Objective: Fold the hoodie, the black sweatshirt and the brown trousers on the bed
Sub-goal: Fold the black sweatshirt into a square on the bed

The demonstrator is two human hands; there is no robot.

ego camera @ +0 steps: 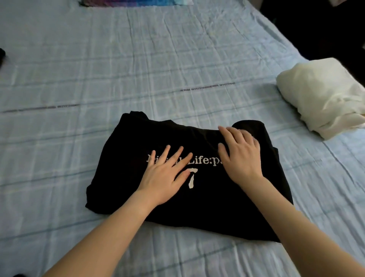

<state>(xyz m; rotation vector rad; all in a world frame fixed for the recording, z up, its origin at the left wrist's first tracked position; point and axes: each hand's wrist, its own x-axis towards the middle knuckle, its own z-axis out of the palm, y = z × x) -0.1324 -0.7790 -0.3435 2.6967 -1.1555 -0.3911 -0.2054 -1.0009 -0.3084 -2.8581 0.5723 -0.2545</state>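
Observation:
The black sweatshirt (207, 205) lies folded into a rough rectangle on the bed, white lettering and a "7" facing up. My left hand (167, 174) lies flat on the print with fingers spread. My right hand (241, 156) rests flat on the sweatshirt's upper right part, fingers straight and close together. A cream-white folded garment (324, 95), perhaps the hoodie, sits at the bed's right edge. No brown trousers are in view.
The bed (138, 69) is covered by a pale blue checked sheet and stretches far beyond the sweatshirt. A colourful cloth (136, 2) lies at the far edge. A dark item (2, 55) peeks in at the left edge. The floor to the right is dark.

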